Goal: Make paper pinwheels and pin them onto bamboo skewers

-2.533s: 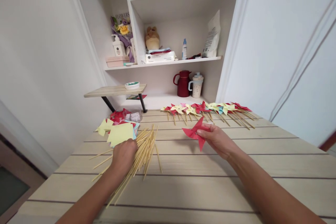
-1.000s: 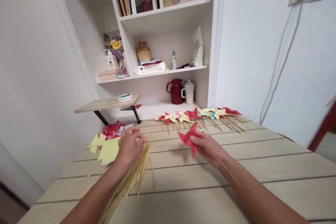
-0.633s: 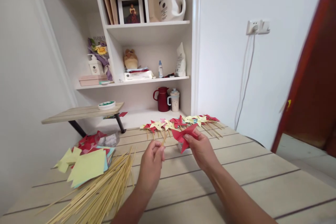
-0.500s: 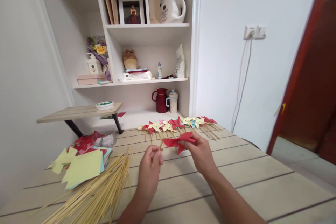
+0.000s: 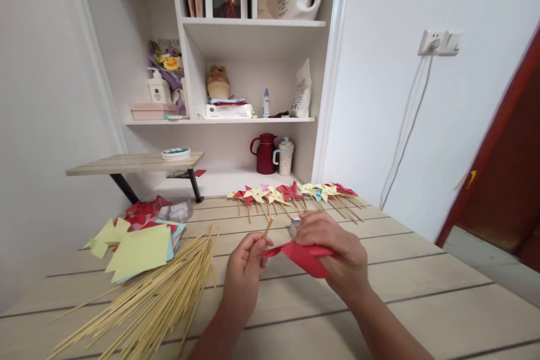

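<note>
Between the fingers of my left hand (image 5: 247, 264) a thin wooden stick (image 5: 268, 227) is pinched, its tip pointing up. My right hand (image 5: 335, 247) is closed around a red paper pinwheel (image 5: 301, 257), whose folded blades stick out toward my left hand. One red blade reaches the left fingertips; whether stick and paper are joined there I cannot tell. Behind my right hand a small grey-white object (image 5: 295, 226) is partly hidden. Farther back, several pinwheels (image 5: 276, 196) on sticks lie in a row, in yellow, red, pink and blue.
A bundle of loose sticks (image 5: 169, 292) lies at the front left. Beside it are stacked yellow and blue paper sheets (image 5: 141, 250), red paper pieces and a clear plastic box (image 5: 177, 211). A small raised shelf (image 5: 130, 164) stands behind them. A dark red jug (image 5: 265, 154) and a cup (image 5: 286, 157) stand at the back.
My right hand has turned and come lower and nearer with the red pinwheel. The stick's tip now shows clear above my left fingers. The view has shifted a little.
</note>
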